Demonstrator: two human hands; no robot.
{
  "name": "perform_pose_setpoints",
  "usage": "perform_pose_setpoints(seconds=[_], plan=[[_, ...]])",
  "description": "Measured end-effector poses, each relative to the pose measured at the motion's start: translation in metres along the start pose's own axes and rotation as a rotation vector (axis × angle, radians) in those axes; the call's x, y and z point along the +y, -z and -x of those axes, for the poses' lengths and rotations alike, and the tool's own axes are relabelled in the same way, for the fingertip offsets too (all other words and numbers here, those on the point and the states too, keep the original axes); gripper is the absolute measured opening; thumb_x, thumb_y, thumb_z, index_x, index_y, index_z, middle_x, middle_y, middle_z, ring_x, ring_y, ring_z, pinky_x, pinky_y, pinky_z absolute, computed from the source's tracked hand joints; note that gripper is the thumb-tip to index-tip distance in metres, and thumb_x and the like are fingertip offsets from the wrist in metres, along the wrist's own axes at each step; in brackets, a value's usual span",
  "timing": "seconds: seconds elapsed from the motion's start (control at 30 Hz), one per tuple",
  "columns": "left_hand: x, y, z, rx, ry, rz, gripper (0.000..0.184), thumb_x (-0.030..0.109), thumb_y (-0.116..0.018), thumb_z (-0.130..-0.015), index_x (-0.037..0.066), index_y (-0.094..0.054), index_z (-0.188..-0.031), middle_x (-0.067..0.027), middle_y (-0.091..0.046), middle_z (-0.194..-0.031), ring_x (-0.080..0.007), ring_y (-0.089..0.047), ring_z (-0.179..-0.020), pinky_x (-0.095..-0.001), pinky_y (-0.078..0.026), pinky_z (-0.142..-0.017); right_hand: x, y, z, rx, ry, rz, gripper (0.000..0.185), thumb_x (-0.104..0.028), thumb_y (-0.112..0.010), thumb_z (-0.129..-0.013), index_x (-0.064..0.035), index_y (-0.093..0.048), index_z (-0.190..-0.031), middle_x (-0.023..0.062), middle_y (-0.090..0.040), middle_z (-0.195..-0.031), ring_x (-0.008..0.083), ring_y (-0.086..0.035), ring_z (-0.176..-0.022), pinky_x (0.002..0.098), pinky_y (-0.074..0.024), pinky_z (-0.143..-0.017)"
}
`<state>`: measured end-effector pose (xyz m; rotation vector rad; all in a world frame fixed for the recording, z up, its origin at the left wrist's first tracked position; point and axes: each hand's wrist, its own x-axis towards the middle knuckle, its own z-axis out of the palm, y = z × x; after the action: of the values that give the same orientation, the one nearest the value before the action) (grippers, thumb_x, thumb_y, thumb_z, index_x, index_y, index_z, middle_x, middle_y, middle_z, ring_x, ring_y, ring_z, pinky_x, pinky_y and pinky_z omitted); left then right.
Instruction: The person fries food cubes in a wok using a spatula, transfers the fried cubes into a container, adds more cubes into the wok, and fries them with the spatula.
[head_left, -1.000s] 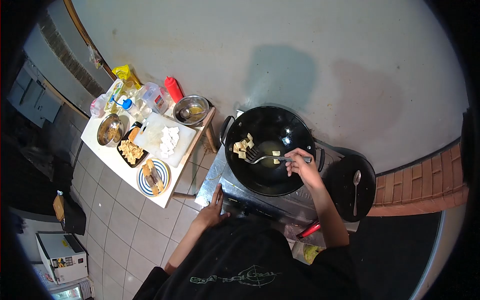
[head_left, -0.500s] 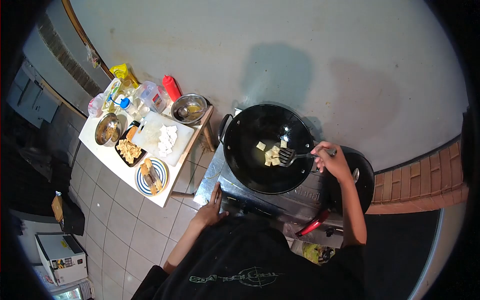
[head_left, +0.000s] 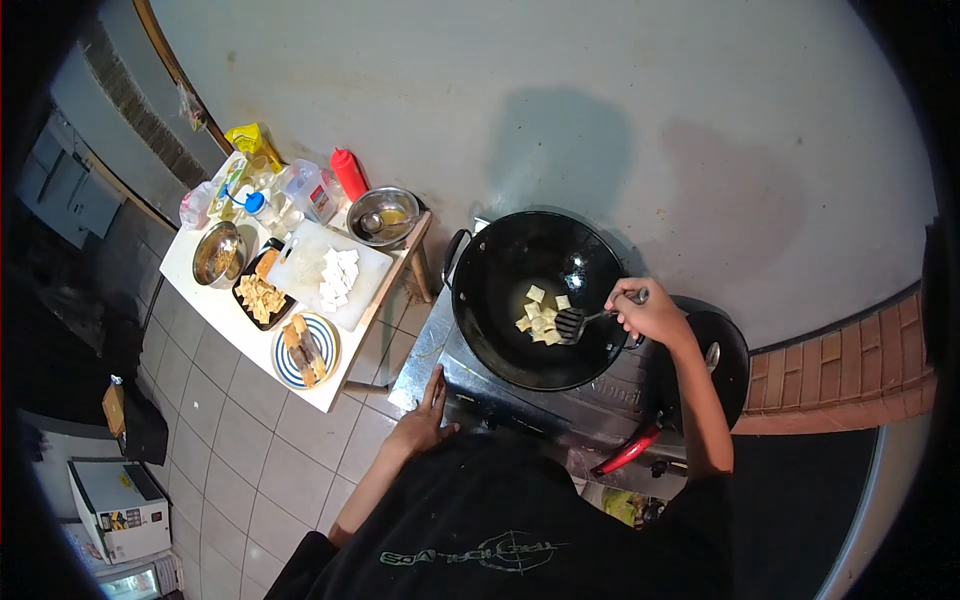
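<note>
A black wok [head_left: 500, 260] sits on the steel stove [head_left: 425, 355]. Several pale, square food pieces [head_left: 537, 318] lie clustered in a little liquid at its bottom; I cannot tell what food they are. My right hand [head_left: 648, 315] is closed around the handle of a slotted spatula [head_left: 570, 325], whose black head touches the right side of the cluster. My left hand [head_left: 422, 425] rests at the stove's front left edge, fingers stretched out and holding nothing.
On the left table [head_left: 325, 390], a white cutting board [head_left: 368, 262] carries white squares [head_left: 340, 278]. Around it are a striped plate [head_left: 325, 335], a black tray [head_left: 262, 300], metal bowls [head_left: 383, 215] and a red bottle [head_left: 348, 174]. A red-handled black pan [head_left: 725, 350] stands right of the wok.
The spatula and my right hand have shifted slightly left. Some food pieces have moved and gathered more closely in the wok. My left hand stays in place.
</note>
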<state>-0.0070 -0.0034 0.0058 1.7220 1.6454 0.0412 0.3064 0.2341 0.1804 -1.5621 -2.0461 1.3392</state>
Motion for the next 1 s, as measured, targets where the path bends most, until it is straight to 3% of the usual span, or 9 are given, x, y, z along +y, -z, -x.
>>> perform_pose_setpoints(seconds=[0.13,0.2,0.47,0.73,1.0], plan=[[0.009,0.006,0.002,-0.022,0.027,0.026,0.094,0.039,-0.062,-0.089,-0.005,-0.006,-0.15,-0.0144,0.021,-0.157,-0.0405,-0.043,-0.13,-0.0449,-0.044,-0.103,0.015,-0.022,-0.001,-0.013,-0.013,-0.155,0.016,-0.011,-0.052,-0.087,-0.0009,-0.064,-0.083,0.0033,-0.057,-0.064,0.0082,-0.052,-0.046,0.0243,-0.0419,-0.041],[0.008,0.005,0.001,-0.024,0.024,0.024,0.094,0.039,-0.062,-0.089,-0.006,-0.006,-0.149,-0.0146,0.021,-0.157,-0.0402,-0.042,-0.131,-0.0448,-0.044,-0.103,0.022,-0.036,0.0,0.005,0.024,-0.277,0.017,-0.004,-0.046,-0.089,0.0004,-0.063,-0.088,0.0043,-0.056,-0.065,0.0089,-0.052,-0.047,0.0237,-0.0435,-0.043],[0.003,0.002,0.0,-0.033,-0.003,0.006,0.094,0.04,-0.062,-0.089,-0.007,-0.006,-0.149,-0.0152,0.021,-0.157,-0.0387,-0.036,-0.135,-0.0444,-0.042,-0.105,0.03,-0.068,0.0,0.027,0.074,-0.511,0.017,-0.011,-0.05,-0.096,-0.0009,-0.063,-0.094,0.0054,-0.058,-0.07,0.0095,-0.056,-0.056,0.0241,-0.0468,-0.047],[0.003,0.003,-0.001,-0.04,0.001,-0.001,0.096,0.041,-0.061,-0.089,-0.005,-0.002,-0.149,-0.0147,0.023,-0.156,-0.0408,-0.045,-0.128,-0.0456,-0.045,-0.101,0.035,-0.081,-0.007,0.058,0.122,-0.65,0.021,-0.012,-0.047,-0.098,0.0026,-0.063,-0.098,0.0076,-0.059,-0.074,0.0122,-0.059,-0.063,0.0257,-0.0506,-0.053],[-0.002,-0.003,-0.003,-0.016,-0.015,0.002,0.096,0.04,-0.062,-0.089,-0.004,-0.002,-0.15,-0.0144,0.023,-0.156,-0.0414,-0.048,-0.125,-0.0459,-0.047,-0.099,0.027,-0.082,-0.003,0.01,0.032,-0.873,0.023,-0.015,-0.047,-0.099,0.0026,-0.061,-0.099,0.0097,-0.059,-0.078,0.0149,-0.06,-0.067,0.0272,-0.0517,-0.061]])
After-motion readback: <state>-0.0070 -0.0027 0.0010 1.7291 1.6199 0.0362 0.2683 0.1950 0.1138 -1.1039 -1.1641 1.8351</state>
